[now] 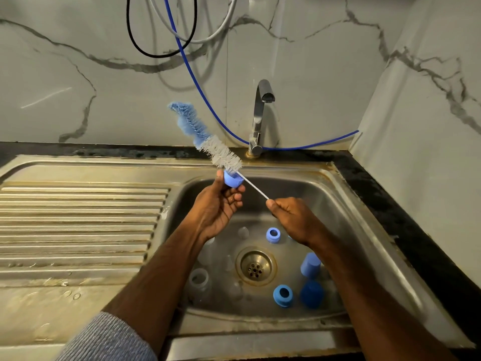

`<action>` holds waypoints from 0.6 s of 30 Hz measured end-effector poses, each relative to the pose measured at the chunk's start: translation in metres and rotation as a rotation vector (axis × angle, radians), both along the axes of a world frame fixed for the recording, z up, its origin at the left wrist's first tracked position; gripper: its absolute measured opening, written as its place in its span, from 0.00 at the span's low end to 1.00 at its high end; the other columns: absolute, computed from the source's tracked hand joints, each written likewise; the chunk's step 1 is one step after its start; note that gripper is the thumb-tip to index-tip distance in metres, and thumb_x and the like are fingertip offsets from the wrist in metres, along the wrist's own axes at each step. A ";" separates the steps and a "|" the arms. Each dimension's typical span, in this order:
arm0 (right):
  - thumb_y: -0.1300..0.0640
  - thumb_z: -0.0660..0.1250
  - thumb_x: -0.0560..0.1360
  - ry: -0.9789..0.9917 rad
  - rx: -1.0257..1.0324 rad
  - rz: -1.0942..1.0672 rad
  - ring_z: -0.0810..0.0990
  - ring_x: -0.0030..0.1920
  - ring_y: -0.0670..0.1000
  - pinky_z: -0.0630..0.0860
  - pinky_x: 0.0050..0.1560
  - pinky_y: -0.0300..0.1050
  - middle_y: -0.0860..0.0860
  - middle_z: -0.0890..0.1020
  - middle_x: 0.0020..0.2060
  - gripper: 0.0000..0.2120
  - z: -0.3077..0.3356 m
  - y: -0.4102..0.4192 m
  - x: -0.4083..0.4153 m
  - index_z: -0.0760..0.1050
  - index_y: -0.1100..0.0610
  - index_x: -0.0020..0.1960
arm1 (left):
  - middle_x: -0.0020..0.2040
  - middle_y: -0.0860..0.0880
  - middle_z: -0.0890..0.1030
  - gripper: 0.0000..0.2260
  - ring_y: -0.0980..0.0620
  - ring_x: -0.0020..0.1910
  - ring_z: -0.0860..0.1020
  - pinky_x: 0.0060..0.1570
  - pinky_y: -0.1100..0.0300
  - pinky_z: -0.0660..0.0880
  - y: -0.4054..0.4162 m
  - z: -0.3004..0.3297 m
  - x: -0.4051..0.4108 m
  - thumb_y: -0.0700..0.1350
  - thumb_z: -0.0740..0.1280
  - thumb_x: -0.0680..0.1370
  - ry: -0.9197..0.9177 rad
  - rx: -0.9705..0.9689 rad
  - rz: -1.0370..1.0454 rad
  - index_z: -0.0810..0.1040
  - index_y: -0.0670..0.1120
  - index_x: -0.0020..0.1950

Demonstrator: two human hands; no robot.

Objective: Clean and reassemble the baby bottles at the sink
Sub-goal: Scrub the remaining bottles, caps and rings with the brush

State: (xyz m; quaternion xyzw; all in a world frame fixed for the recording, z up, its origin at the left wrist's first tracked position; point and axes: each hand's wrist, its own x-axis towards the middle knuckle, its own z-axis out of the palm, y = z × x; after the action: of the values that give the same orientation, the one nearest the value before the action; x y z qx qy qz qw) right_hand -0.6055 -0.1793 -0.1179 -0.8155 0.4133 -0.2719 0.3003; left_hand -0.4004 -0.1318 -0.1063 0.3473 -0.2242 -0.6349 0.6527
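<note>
- Hands meet at frame centre, above the sink [346, 204].
- Left hand [218, 207], palm up, pinches a blue bottle ring [232, 180] at its fingertips.
- Right hand [289, 214], fist curled, grips the wire handle of the bottle brush [208, 142], which passes through the ring, bristles slanting toward upper left.
- Blue rings, caps and clear bottles lie around the drain [255, 267], lower centre.

Dim warm light, wide-angle bending at edges, soft glare on sink [346, 194].

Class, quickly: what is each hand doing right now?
Left hand: holds small blue plastic bottle ring.
Right hand: pinches white wire handle of blue-and-grey bottle brush.
</note>
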 end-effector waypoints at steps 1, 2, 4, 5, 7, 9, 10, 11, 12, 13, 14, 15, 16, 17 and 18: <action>0.50 0.60 0.84 -0.007 0.003 0.006 0.65 0.28 0.46 0.66 0.30 0.42 0.50 0.67 0.26 0.25 -0.001 -0.001 -0.001 0.66 0.63 0.32 | 0.38 0.45 0.83 0.23 0.54 0.33 0.80 0.35 0.64 0.80 0.000 0.001 0.000 0.57 0.58 0.83 0.022 -0.003 0.006 0.80 0.38 0.54; 0.50 0.60 0.84 -0.009 0.012 0.025 0.64 0.28 0.46 0.66 0.30 0.40 0.49 0.66 0.26 0.25 -0.001 -0.002 -0.003 0.65 0.60 0.31 | 0.38 0.45 0.83 0.23 0.54 0.33 0.80 0.36 0.64 0.80 0.000 0.002 0.002 0.57 0.58 0.83 0.049 -0.007 0.019 0.80 0.38 0.54; 0.51 0.60 0.84 -0.010 0.044 0.050 0.63 0.28 0.45 0.64 0.32 0.43 0.46 0.65 0.24 0.24 0.000 -0.004 -0.010 0.64 0.54 0.29 | 0.38 0.45 0.84 0.22 0.55 0.33 0.81 0.36 0.64 0.80 -0.002 0.002 0.009 0.57 0.58 0.84 0.104 -0.005 0.055 0.80 0.39 0.55; 0.51 0.61 0.84 -0.015 0.054 0.039 0.63 0.27 0.45 0.64 0.33 0.45 0.44 0.65 0.24 0.24 0.000 -0.006 -0.013 0.63 0.52 0.29 | 0.38 0.45 0.84 0.22 0.55 0.33 0.82 0.36 0.64 0.81 -0.002 0.002 0.011 0.57 0.58 0.84 0.123 -0.002 0.064 0.80 0.39 0.55; 0.51 0.61 0.84 -0.018 0.044 -0.013 0.61 0.27 0.45 0.63 0.33 0.47 0.43 0.64 0.23 0.25 0.002 -0.009 -0.016 0.61 0.51 0.29 | 0.39 0.45 0.84 0.22 0.55 0.34 0.81 0.36 0.64 0.81 -0.002 0.001 0.010 0.57 0.59 0.83 0.097 0.000 0.039 0.80 0.39 0.55; 0.51 0.60 0.84 -0.010 0.027 -0.036 0.61 0.28 0.45 0.63 0.34 0.47 0.44 0.64 0.24 0.25 0.002 -0.008 -0.015 0.61 0.51 0.29 | 0.41 0.44 0.83 0.23 0.53 0.36 0.81 0.38 0.63 0.81 -0.001 0.000 0.002 0.58 0.62 0.80 -0.009 0.004 -0.008 0.80 0.39 0.58; 0.51 0.60 0.84 -0.006 0.031 -0.025 0.62 0.28 0.46 0.63 0.34 0.48 0.45 0.64 0.24 0.24 0.001 -0.006 -0.013 0.62 0.52 0.29 | 0.43 0.43 0.83 0.25 0.53 0.37 0.81 0.39 0.62 0.81 -0.001 0.000 -0.001 0.58 0.63 0.78 -0.046 0.005 -0.017 0.79 0.38 0.60; 0.51 0.60 0.84 -0.003 0.040 -0.004 0.63 0.29 0.46 0.64 0.35 0.48 0.46 0.65 0.25 0.24 0.001 -0.004 -0.012 0.63 0.53 0.30 | 0.45 0.42 0.83 0.25 0.52 0.39 0.82 0.41 0.60 0.82 -0.001 -0.001 -0.004 0.58 0.65 0.76 -0.049 -0.001 -0.008 0.79 0.38 0.62; 0.52 0.60 0.84 0.000 0.049 0.018 0.63 0.29 0.47 0.64 0.35 0.49 0.48 0.66 0.25 0.24 0.001 -0.003 -0.010 0.64 0.54 0.30 | 0.47 0.41 0.83 0.24 0.50 0.41 0.83 0.42 0.58 0.82 -0.001 -0.001 -0.004 0.56 0.66 0.77 -0.023 -0.015 0.019 0.78 0.38 0.63; 0.52 0.60 0.84 0.006 0.056 0.032 0.63 0.29 0.47 0.64 0.35 0.48 0.48 0.66 0.25 0.24 0.001 -0.002 -0.009 0.64 0.54 0.30 | 0.50 0.40 0.84 0.21 0.48 0.44 0.84 0.44 0.55 0.83 -0.001 -0.002 -0.002 0.52 0.66 0.78 0.022 -0.035 0.056 0.77 0.38 0.63; 0.52 0.60 0.84 0.015 0.066 0.036 0.63 0.29 0.48 0.64 0.35 0.48 0.48 0.65 0.26 0.24 0.001 -0.001 -0.010 0.64 0.54 0.30 | 0.52 0.39 0.84 0.16 0.46 0.47 0.85 0.45 0.53 0.83 -0.001 -0.002 0.000 0.49 0.66 0.80 0.075 -0.050 0.097 0.77 0.39 0.63; 0.52 0.60 0.84 0.026 0.078 0.035 0.63 0.29 0.48 0.64 0.36 0.48 0.49 0.65 0.26 0.24 0.002 -0.002 -0.011 0.64 0.54 0.30 | 0.54 0.38 0.84 0.13 0.44 0.50 0.85 0.46 0.52 0.83 -0.001 -0.003 0.003 0.45 0.65 0.82 0.123 -0.061 0.133 0.77 0.39 0.62; 0.52 0.60 0.84 0.035 0.086 0.034 0.63 0.29 0.48 0.64 0.36 0.48 0.48 0.65 0.25 0.24 0.003 -0.002 -0.011 0.64 0.53 0.30 | 0.55 0.38 0.84 0.10 0.42 0.52 0.85 0.46 0.51 0.83 -0.002 -0.004 0.006 0.43 0.65 0.82 0.156 -0.072 0.163 0.77 0.40 0.62; 0.51 0.60 0.84 0.042 0.091 0.031 0.63 0.29 0.47 0.64 0.36 0.48 0.48 0.66 0.25 0.24 0.003 -0.002 -0.012 0.64 0.53 0.29 | 0.56 0.38 0.84 0.09 0.42 0.53 0.85 0.46 0.51 0.83 -0.002 -0.005 0.007 0.41 0.65 0.82 0.170 -0.083 0.187 0.77 0.40 0.61; 0.51 0.60 0.84 0.047 0.092 0.026 0.64 0.28 0.47 0.65 0.36 0.48 0.47 0.66 0.25 0.24 0.003 -0.003 -0.012 0.64 0.53 0.29 | 0.56 0.39 0.84 0.09 0.42 0.53 0.85 0.45 0.52 0.83 -0.002 -0.005 0.007 0.39 0.65 0.81 0.165 -0.094 0.207 0.76 0.41 0.61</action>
State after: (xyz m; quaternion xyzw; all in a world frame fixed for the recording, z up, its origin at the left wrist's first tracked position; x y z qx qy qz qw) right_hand -0.6171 -0.1819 -0.1150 -0.8123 0.4217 -0.2296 0.3312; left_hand -0.3933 -0.1343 -0.1113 0.2843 -0.1622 -0.5793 0.7465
